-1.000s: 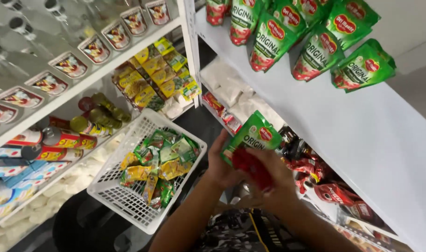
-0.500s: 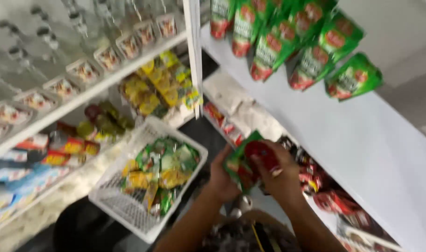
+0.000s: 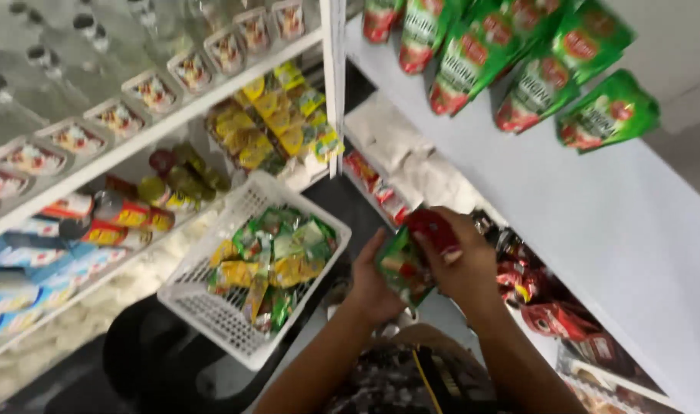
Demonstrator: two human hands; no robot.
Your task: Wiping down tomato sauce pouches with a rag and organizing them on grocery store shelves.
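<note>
Item in hand: one soft foil pouch (image 3: 402, 267), green with a red end, glossy and creased, held low between the two shelving units and just right of the basket. The left hand (image 3: 374, 282) was closed on its lower left side from beneath; the right hand (image 3: 459, 264) was closed over its red upper end, fingers wrapped across the top.

Step, as judged: pouch gripped in both hands and being turned or straightened, not yet placed anywhere. The next move would call for a firm pinch on the slippery film and a free hand to lift it clear (the grip looked crowded).

Nearby stock:
- White plastic basket (image 3: 212, 322), lattice walls, rectangular, holding a loose heap of green and yellow sachets (image 3: 277, 257).
- Row of matching green pouches (image 3: 534, 77), hung along the top edge of the white shelf (image 3: 595, 222) at right.
- Dark red packets (image 3: 534, 284) under that shelf's lower edge.
- Left rack: small lidded tubs (image 3: 120, 119) along the upper shelf edge, yellow packets (image 3: 277, 123) below.
</note>
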